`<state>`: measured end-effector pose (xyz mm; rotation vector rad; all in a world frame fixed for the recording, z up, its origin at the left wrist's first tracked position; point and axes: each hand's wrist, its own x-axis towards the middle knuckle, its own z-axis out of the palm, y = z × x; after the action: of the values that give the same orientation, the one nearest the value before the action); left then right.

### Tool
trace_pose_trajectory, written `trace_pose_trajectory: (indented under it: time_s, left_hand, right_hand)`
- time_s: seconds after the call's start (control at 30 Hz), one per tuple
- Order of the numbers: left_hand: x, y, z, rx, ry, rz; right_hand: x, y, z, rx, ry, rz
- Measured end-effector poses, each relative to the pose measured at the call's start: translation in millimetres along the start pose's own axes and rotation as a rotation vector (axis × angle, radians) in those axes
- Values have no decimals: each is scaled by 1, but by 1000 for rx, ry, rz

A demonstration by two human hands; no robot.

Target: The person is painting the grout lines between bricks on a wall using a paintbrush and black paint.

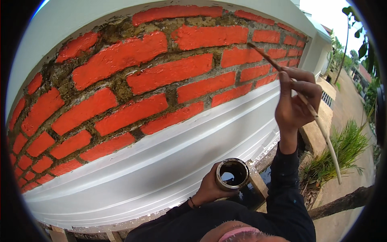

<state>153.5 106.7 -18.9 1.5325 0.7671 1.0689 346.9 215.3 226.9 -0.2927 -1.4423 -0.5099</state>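
Note:
My right hand (296, 101) is closed around a thin paintbrush (268, 57) with a long, slightly bent handle that trails down to the right. Its dark tip meets the grey mortar joint between red-painted bricks (213, 37) near the upper right of the wall; whether it presses on the surface is hard to tell. Low in front of my body, my left hand (207, 187) grips a round open can (232, 159) from its left side. Dark, shiny liquid shows inside it, reflecting light. Some mortar joints look dark grey, others brownish and rough.
Below the bricks runs a white moulded ledge (169, 177), and a pale frame (121, 14) borders them above. At the right are a spiky green plant (342, 149), a dark branch (342, 203) and a path (348, 105). Dark water lies beneath the can.

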Motion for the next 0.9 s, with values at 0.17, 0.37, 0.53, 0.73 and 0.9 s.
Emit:
trace_pose_trajectory:
  time_s: [0.17,0.37,0.53,0.73,0.9]
  left_hand:
    - [4,7,2,65,-18,-73]
    - [5,-2,3,113,25,1]
    - [5,5,6,71,9,18]
    - [4,0,5,91,6,9]
    - [4,2,3,71,28,-24]
  right_hand:
    - [8,-35,32,33,-107,-109]
    - [8,-4,20,313,-17,69]
    - [2,33,-8,97,72,184]
    - [-3,-5,18,117,24,-66]
    - [-6,-25,7,-7,26,-71]
